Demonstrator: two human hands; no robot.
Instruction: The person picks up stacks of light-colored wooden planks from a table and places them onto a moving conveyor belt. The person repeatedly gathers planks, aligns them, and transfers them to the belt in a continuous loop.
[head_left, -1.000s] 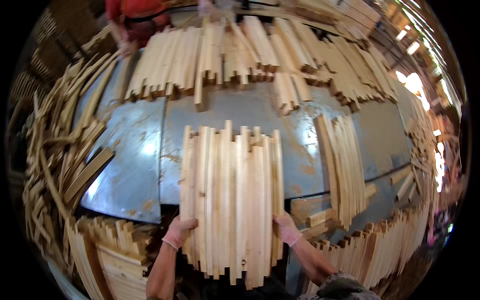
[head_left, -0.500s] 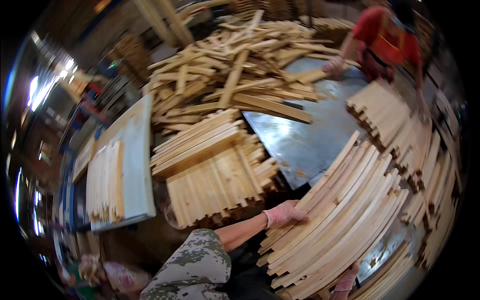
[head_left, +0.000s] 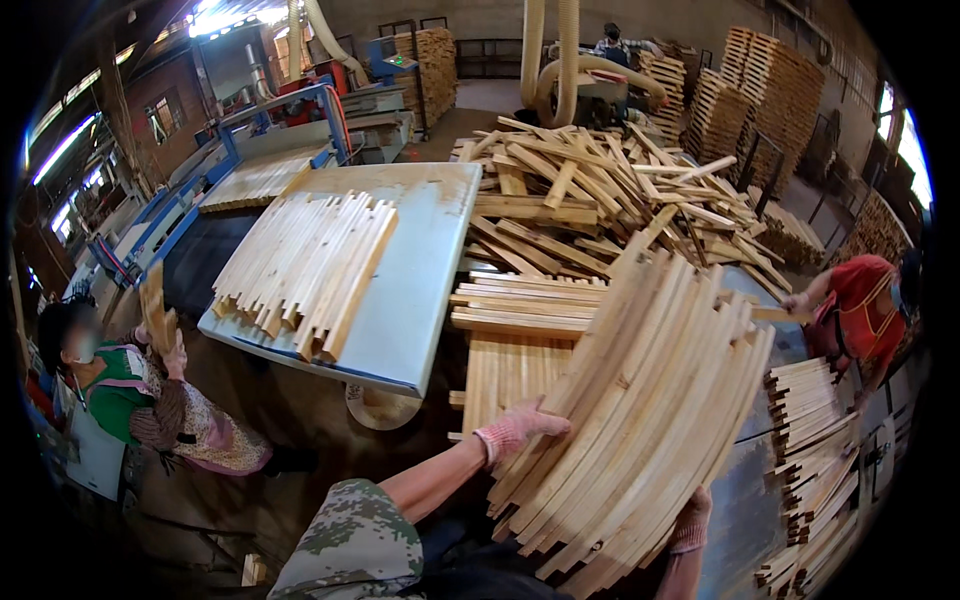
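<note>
Between my two gloved hands is a wide row of pale wooden slats [head_left: 640, 410], pressed side by side and raised at a slant in front of me. My left hand [head_left: 525, 430], in a pinkish knit glove, grips the row's left edge, thumb along the outer slat. On the opposite edge, low at the right, my right hand [head_left: 692, 520] clasps the slats; some of its fingers are hidden behind them. Just beyond my left hand, partly covered by the held row, lies a stack of slats [head_left: 520, 370] with more slats across its top.
At left, a light-blue machine table [head_left: 430, 250] bears another slat row [head_left: 310, 265]. A loose slat heap [head_left: 580, 190] lies ahead. One person in green [head_left: 115, 400] holds wood pieces at left; another in red [head_left: 860, 300] stands right, by slat stacks [head_left: 810, 450] on a metal table [head_left: 735, 500].
The held slats have come up off the metal table area, still between both hands. My view has swung left and up, bringing the machine table and the person in green into sight.
</note>
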